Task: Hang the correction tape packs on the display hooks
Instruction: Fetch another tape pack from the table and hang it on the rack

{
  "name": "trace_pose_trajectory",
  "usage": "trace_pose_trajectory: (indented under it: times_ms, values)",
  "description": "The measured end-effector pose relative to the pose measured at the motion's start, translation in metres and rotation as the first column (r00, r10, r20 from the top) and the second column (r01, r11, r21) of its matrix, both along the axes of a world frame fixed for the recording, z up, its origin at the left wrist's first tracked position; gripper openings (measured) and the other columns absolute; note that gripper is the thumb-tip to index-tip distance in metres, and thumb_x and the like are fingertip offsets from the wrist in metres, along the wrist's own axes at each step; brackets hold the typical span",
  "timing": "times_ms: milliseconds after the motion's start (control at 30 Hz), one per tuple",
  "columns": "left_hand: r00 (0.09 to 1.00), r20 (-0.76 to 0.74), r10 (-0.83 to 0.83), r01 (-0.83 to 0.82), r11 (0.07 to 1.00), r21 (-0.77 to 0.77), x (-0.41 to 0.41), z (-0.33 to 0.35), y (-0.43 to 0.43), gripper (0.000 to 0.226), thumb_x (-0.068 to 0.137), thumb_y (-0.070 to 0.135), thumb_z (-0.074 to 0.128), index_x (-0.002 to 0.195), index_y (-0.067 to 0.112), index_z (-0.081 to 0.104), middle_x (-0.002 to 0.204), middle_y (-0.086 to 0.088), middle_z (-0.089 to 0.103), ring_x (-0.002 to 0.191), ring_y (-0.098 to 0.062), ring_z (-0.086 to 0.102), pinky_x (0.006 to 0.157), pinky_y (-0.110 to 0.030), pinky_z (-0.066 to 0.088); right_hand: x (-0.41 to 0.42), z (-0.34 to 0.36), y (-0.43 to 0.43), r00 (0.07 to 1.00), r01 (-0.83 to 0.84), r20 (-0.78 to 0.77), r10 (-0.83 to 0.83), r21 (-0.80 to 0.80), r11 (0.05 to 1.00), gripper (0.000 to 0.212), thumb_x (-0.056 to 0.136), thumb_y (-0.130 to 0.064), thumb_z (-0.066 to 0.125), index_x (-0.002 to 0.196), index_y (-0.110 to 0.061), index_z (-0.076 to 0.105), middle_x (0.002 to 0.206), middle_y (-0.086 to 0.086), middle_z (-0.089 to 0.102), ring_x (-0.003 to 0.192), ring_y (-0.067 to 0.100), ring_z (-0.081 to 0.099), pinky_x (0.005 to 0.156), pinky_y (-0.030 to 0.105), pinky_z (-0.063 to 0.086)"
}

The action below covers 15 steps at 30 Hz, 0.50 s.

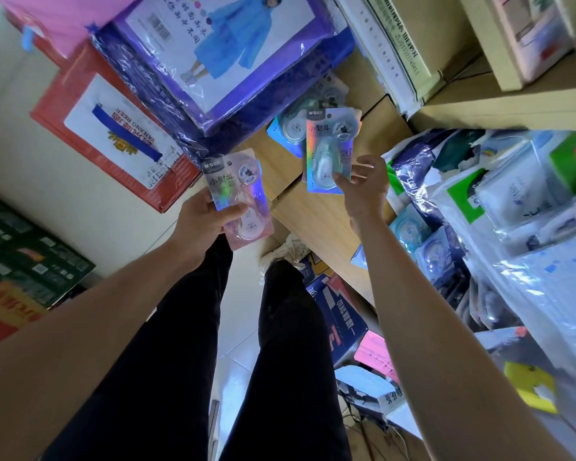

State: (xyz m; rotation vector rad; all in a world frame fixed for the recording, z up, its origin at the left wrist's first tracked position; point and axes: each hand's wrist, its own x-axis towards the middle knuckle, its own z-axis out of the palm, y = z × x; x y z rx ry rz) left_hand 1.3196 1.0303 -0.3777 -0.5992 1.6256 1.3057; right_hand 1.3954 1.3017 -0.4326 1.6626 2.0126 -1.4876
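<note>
Below both hands are dark trousers (180, 344) and a pale tiled floor (80, 201). The left hand (202, 224) is clamped on a pink correction tape pack (238, 199), thumb across its front; the pack's long axis runs away from the wrist, leaning slightly left, with the "M&G" header at the far end and "20" on the card. The right hand (366, 191) pinches the lower corner of a blue pack (328, 151), also header end away. Just beyond it, more packs (291, 128) lie on a wooden board (316, 221). Farther off beyond the left hand are a purple raincoat bag (220, 54) and a red carton (113, 134) marked "YANJING BEER".
</note>
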Motion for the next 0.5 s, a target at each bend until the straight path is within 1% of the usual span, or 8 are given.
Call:
trace_pose_trajectory:
  times_ms: [67,133,200,267,333,400,467,500]
  values:
    - [1.000,-0.002,-0.004,0.004,1.000,-0.015,0.003,0.002,0.000,0.048,0.068,0.022,0.083,0.114,0.014,0.072,0.110,-0.009,0.076,0.104,-0.029,0.073,0.100,-0.054,0.054,0.006,0.004,0.001,0.998,0.060,-0.004,-0.061,-0.123,0.991,0.035,0.074,-0.008,0.082,0.099,-0.023,0.063,0.088,0.002,0.066,0.071,0.011,0.058,0.064,0.024,0.050]
    - [1.000,-0.009,-0.014,0.014,1.000,-0.021,0.005,0.007,0.002,0.042,0.067,0.023,0.084,0.108,0.018,0.074,0.106,-0.007,0.077,0.100,-0.028,0.074,0.099,-0.053,0.055,0.012,0.008,0.000,0.992,0.120,-0.008,-0.126,-0.228,0.966,0.020,0.078,-0.001,0.076,0.088,-0.017,0.069,0.071,-0.001,0.064,0.058,0.008,0.053,0.059,0.026,0.044]
    - [0.999,-0.022,-0.043,0.042,0.998,-0.039,0.005,0.015,0.004,0.040,0.063,0.028,0.086,0.100,0.023,0.075,0.102,-0.004,0.078,0.098,-0.026,0.074,0.098,-0.053,0.055,0.020,0.016,-0.003,0.985,0.170,0.014,-0.172,-0.253,0.952,0.020,0.081,0.005,0.071,0.081,-0.014,0.068,0.062,-0.005,0.061,0.050,0.006,0.048,0.054,0.023,0.039]
    - [0.993,-0.051,-0.107,0.105,0.994,-0.036,0.004,0.024,0.004,0.046,0.059,0.034,0.086,0.102,0.023,0.075,0.103,-0.005,0.078,0.100,-0.029,0.074,0.098,-0.054,0.055,0.031,0.027,-0.006,0.979,0.200,0.016,-0.203,-0.267,0.943,0.021,0.082,0.004,0.071,0.077,-0.016,0.068,0.061,-0.004,0.060,0.052,0.009,0.046,0.053,0.024,0.037]
    - [0.985,-0.077,-0.156,0.155,0.988,-0.015,0.000,0.039,0.006,0.047,0.059,0.033,0.085,0.103,0.021,0.074,0.103,-0.007,0.077,0.100,-0.031,0.073,0.096,-0.053,0.056,0.043,0.044,-0.009,0.977,0.208,0.004,-0.215,-0.283,0.936,0.020,0.082,0.000,0.072,0.075,-0.018,0.069,0.066,0.000,0.060,0.057,0.014,0.044,0.054,0.026,0.037]
    - [0.973,-0.108,-0.204,0.205,0.979,0.002,-0.002,0.059,0.009,0.044,0.061,0.023,0.084,0.103,0.016,0.073,0.095,-0.002,0.078,0.091,-0.024,0.074,0.085,-0.040,0.060,0.053,0.069,-0.011,0.977,0.205,0.003,-0.213,-0.274,0.940,0.018,0.082,-0.003,0.074,0.077,-0.019,0.070,0.069,0.001,0.062,0.058,0.014,0.045,0.055,0.026,0.037]
    - [0.950,-0.157,-0.270,0.273,0.962,0.000,-0.005,0.085,0.014,0.034,0.066,0.013,0.082,0.099,0.013,0.071,0.084,0.007,0.077,0.080,-0.011,0.072,0.069,-0.022,0.056,0.062,0.100,-0.012,0.975,0.210,-0.022,-0.223,-0.252,0.945,0.020,0.082,-0.003,0.074,0.075,-0.021,0.071,0.067,-0.002,0.062,0.058,0.012,0.046,0.056,0.026,0.038]
    - [0.939,-0.178,-0.294,0.298,0.954,-0.001,-0.007,0.099,0.016,0.031,0.068,0.010,0.082,0.096,0.015,0.069,0.083,0.009,0.076,0.077,-0.006,0.071,0.066,-0.017,0.053,0.065,0.119,-0.013,0.975,0.206,-0.039,-0.221,-0.236,0.950,0.019,0.081,-0.004,0.074,0.075,-0.021,0.071,0.066,-0.004,0.061,0.059,0.011,0.047,0.058,0.027,0.040]
